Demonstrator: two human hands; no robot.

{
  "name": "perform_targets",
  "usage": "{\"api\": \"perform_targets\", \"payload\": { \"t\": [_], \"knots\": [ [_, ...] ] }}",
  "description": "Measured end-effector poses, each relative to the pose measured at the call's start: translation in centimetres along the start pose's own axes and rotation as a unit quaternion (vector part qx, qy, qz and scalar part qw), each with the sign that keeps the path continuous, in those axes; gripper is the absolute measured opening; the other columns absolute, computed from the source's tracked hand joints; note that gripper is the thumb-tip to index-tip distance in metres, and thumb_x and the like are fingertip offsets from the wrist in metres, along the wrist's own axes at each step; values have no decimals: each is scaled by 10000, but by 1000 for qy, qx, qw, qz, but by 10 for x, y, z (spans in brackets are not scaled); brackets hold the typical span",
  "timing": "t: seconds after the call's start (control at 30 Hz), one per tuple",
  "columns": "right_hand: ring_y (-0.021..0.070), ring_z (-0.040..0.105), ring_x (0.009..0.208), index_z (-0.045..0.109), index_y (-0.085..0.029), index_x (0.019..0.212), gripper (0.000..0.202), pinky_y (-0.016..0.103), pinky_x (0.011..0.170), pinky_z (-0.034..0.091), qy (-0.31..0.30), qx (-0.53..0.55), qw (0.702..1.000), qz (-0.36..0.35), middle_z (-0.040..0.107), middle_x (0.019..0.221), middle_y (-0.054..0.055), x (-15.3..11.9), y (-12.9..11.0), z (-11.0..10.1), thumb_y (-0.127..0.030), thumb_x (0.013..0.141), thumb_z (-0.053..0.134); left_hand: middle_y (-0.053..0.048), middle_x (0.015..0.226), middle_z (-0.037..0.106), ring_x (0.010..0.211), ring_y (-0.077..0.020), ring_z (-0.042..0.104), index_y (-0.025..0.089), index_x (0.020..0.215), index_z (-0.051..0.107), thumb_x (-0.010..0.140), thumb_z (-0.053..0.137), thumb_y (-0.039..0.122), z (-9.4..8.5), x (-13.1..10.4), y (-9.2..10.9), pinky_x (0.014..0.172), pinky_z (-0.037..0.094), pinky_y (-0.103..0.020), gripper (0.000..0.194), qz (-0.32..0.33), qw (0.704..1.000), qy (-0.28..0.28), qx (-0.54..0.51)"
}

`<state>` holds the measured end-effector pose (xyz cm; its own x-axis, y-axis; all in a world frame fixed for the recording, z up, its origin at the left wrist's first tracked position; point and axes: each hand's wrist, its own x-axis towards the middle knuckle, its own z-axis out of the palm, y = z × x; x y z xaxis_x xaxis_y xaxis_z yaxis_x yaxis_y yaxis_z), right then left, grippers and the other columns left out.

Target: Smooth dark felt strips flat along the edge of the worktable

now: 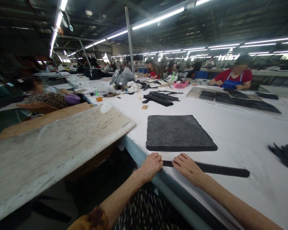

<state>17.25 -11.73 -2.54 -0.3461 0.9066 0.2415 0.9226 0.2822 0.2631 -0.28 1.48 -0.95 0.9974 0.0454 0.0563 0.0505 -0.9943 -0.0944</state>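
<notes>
The left hand point(150, 166) is positioned at the left end of the dark strip point(223, 169), back uppermost, fingers curled. The right hand point(188, 170) lies over the strip farther along, palm down, fingers bent. The hands are near each other but apart. The left forearm point(121, 198) and right forearm point(237, 204), both bare, extend from the strip's near side. Thumbs are poorly visible; gripping or pressing cannot be distinguished.
</notes>
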Motion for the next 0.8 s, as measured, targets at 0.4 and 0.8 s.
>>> {"api": "perform_targets", "payload": {
  "t": [0.4,0.8],
  "knots": [
    [212,499,799,491,-180,1196,417,375,778,372,-40,-24,999,0,555,903,61,9,-6,-13,-17,815,442,-49,1001,557,914,-201,460,180,990,589,849,411,48,14,-21,-6,824,392,-313,263,-84,990,53,-100],
    [196,492,778,490,-180,1209,473,340,725,370,-15,-37,999,14,529,884,45,-3,-4,-7,-9,769,510,-66,1029,590,990,-207,497,199,928,681,785,363,19,27,-33,-5,902,420,-349,392,-200,918,176,-294]
  ]
}}
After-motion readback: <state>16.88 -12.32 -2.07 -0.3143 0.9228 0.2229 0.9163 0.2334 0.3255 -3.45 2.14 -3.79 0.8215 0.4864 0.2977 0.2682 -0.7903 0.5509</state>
